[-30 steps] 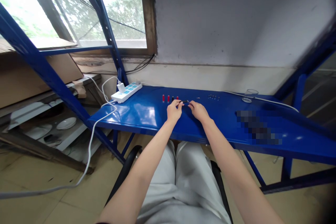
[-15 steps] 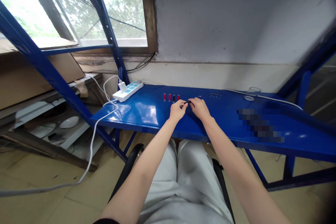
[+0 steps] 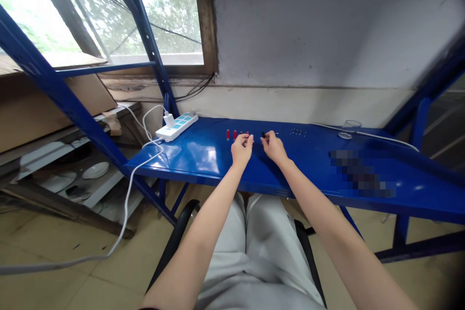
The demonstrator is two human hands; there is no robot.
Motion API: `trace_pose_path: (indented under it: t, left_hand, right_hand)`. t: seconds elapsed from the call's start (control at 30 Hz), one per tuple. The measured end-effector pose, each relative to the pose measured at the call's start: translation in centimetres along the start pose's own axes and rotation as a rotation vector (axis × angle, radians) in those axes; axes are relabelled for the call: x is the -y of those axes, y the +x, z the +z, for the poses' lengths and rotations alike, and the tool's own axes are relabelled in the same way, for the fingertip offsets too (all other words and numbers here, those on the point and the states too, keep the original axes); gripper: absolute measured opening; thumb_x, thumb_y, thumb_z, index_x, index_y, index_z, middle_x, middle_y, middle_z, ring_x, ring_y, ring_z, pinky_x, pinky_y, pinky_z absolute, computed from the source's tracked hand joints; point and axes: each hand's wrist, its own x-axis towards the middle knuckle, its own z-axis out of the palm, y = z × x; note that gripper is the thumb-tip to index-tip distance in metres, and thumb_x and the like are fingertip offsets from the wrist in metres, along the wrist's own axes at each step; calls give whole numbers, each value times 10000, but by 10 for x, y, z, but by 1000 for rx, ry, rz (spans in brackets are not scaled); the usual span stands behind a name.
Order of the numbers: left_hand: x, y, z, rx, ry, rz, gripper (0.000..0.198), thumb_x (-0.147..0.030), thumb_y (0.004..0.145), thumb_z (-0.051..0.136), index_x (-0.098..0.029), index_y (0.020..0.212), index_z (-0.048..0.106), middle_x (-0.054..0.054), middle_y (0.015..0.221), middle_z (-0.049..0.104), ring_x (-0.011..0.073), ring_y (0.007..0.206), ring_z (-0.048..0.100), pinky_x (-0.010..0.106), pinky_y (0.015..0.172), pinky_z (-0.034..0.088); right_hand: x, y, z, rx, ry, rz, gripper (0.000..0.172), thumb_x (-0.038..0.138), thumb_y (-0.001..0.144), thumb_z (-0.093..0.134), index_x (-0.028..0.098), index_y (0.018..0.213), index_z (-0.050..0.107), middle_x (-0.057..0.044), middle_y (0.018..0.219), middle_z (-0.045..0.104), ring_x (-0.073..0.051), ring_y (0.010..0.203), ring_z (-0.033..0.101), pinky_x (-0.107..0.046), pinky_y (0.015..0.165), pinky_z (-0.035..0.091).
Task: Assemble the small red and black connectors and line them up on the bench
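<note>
The right hand's fingertips (image 3: pixel 268 139) seem to pinch a little black peg (image 3: pixel 263 134), which points up toward the wall. The left hand (image 3: pixel 241 149) has its fingers close together, just in front of some red pegs (image 3: pixel 235 134); I can't tell if they hold anything. All this is on a blue metal table (image 3: pixel 203 164).

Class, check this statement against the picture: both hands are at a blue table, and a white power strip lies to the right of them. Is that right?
No: the head view shows the power strip to the left of the left hand and the right hand, not to their right. The rest stands: both hands are at the blue table.
</note>
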Motion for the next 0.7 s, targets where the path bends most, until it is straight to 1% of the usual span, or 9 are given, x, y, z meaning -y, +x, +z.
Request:
trace_pose_path:
  t: [0.07, 0.1, 0.2, 0.33, 0.47, 0.7]
  left_hand:
    - [-5, 1, -4, -85, -31, -34, 296, -437, 849, 453, -167, 863, 572, 44, 739, 663, 109, 580, 602, 248, 639, 479]
    - [-7, 1, -6, -110, -47, -51, 298, -429, 860, 431, -165, 842, 565, 40, 717, 657, 105, 567, 594, 244, 634, 474]
    - [-10, 2, -9, -149, -92, -105, 258, -373, 862, 423, -159, 799, 552, 30, 663, 639, 103, 560, 582, 237, 637, 467]
    - [-7, 5, -8, -167, -144, -156, 192, -290, 839, 424, -158, 769, 544, 25, 626, 624, 107, 554, 570, 236, 620, 463]
    - [-4, 6, -8, -163, -142, -169, 165, -265, 816, 431, -163, 767, 550, 16, 610, 622, 109, 544, 563, 237, 612, 458]
    - [-3, 5, -8, -136, -92, -194, 136, -236, 792, 441, -171, 743, 551, 0, 588, 622, 106, 540, 556, 227, 610, 441]
  right_hand:
    - [-2, 7, 5, 4, 160, 130, 161, 305, 837, 467, 166, 906, 507, -72, 754, 656, -177, 682, 603, -283, 650, 416]
    - [-3, 11, 8, 14, 199, 181, 148, 309, 817, 500, 170, 863, 521, -66, 745, 654, -171, 683, 603, -277, 649, 423]
    - [-2, 19, 14, 52, 187, 261, 114, 278, 752, 582, 170, 782, 560, -57, 750, 651, -157, 679, 593, -266, 649, 433]
    - [1, 24, 23, 115, 119, 259, 95, 237, 723, 605, 168, 788, 605, -50, 778, 660, -152, 713, 599, -252, 660, 437]
    - [3, 27, 28, 158, 41, 263, 129, 278, 716, 627, 177, 796, 634, -47, 801, 669, -160, 747, 610, -251, 674, 438]
    - [5, 29, 27, 210, -84, 267, 160, 321, 734, 622, 185, 815, 645, -61, 874, 676, -175, 830, 613, -246, 684, 423]
